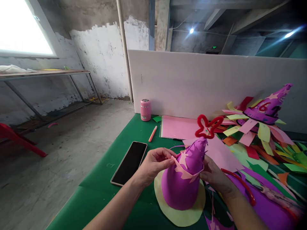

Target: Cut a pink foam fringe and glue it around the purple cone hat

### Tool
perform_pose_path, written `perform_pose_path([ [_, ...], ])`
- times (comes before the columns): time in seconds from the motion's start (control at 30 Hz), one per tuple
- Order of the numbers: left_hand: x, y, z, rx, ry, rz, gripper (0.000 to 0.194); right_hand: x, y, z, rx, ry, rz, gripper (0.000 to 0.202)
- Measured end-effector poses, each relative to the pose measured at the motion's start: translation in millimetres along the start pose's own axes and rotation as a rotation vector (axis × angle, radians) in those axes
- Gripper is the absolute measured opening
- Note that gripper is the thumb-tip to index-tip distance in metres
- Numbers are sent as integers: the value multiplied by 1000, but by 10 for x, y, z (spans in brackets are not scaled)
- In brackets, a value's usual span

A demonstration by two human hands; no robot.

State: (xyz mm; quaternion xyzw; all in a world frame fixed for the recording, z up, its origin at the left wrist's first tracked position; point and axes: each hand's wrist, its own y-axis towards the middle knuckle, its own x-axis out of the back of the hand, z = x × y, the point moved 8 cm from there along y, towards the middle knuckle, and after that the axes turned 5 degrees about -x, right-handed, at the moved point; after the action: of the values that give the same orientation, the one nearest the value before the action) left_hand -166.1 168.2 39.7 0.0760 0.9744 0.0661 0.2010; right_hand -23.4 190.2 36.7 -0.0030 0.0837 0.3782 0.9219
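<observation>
A purple cone hat (181, 190) with a pale yellow round brim (179, 218) stands on the green table before me. Around its middle runs a pink jagged strip (183, 172), and a red fuzzy star-like shape (208, 127) tops the tip. My left hand (153, 164) pinches the strip's left end between thumb and fingers. On the hat's right side my right hand (216, 175) closes round the strip's other part; some of its fingers are hidden behind the hat.
Left of the hat lies a black phone (129, 163). Farther back are an orange marker (153, 134), a pink canister (145, 110) and pink sheets (178, 126). A decorated purple hat (262, 110) and many colored scraps cover the right side. A white board (192, 80) stands behind.
</observation>
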Motion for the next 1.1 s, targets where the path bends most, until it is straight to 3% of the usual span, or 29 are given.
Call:
perform_pose_path([
  [0.57, -10, -61, -36, -12, 159, -120, 25, 33, -29, -56, -20, 32, 2, 71],
  [0.83, -56, -53, -57, -22, 316, -20, 23, 37, -20, -65, -23, 7, -11, 72],
  [1.1, -110, -60, -181, -141, 462, -46, 15, 46, -46, -58, -21, 13, -2, 73],
])
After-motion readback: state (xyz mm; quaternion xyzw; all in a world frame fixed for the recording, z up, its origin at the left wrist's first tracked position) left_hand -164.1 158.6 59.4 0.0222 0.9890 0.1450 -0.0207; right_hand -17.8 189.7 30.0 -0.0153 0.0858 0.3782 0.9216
